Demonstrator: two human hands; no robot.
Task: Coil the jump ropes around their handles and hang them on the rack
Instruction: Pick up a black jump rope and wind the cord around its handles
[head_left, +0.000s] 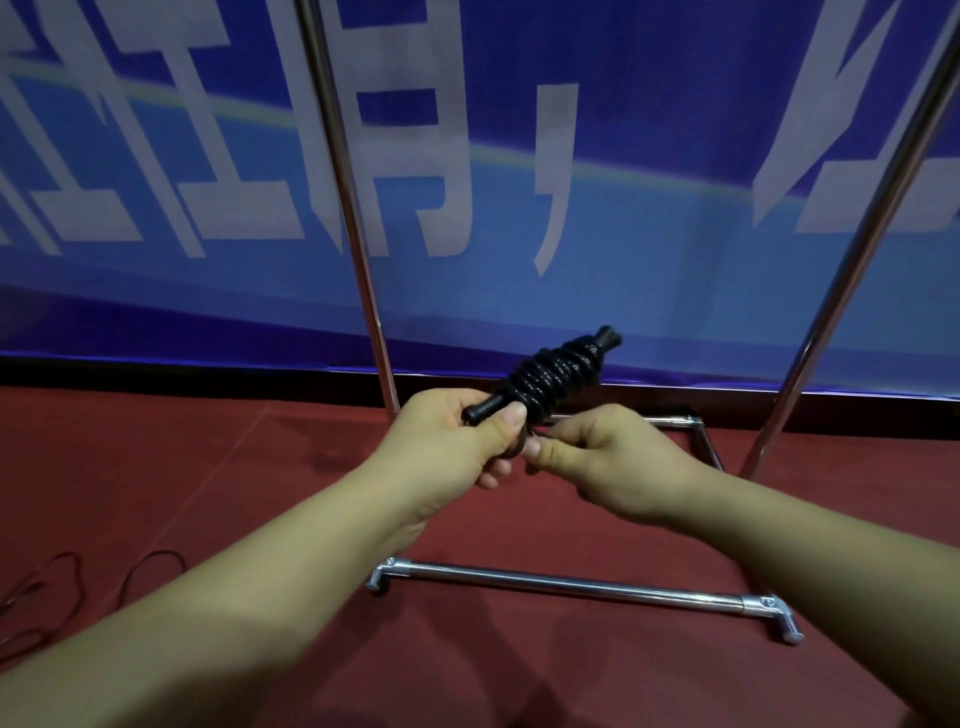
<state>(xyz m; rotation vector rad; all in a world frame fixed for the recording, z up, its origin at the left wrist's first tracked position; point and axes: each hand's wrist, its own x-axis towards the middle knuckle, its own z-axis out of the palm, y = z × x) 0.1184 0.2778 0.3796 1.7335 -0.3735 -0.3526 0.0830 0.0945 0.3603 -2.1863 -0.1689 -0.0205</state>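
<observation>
Black cord wound in tight coils around a pair of black jump-rope handles (553, 371), held mid-air in front of the chrome tube rack (566, 584), which stands on red carpet (218, 467). Left hand (457, 441) grips the near handle end, thumb pressed on top. Right hand (608, 462) pinches the loose cord end just below the coils; another thin black cord (140, 566) lies on the carpet at far left.

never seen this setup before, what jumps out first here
Two hands meet at the centre: the left hand grips the handle end of a black coiled jump rope while the right hand pinches its loose end. Behind them stand the chrome rack poles and a blue banner; below, red carpet.
</observation>
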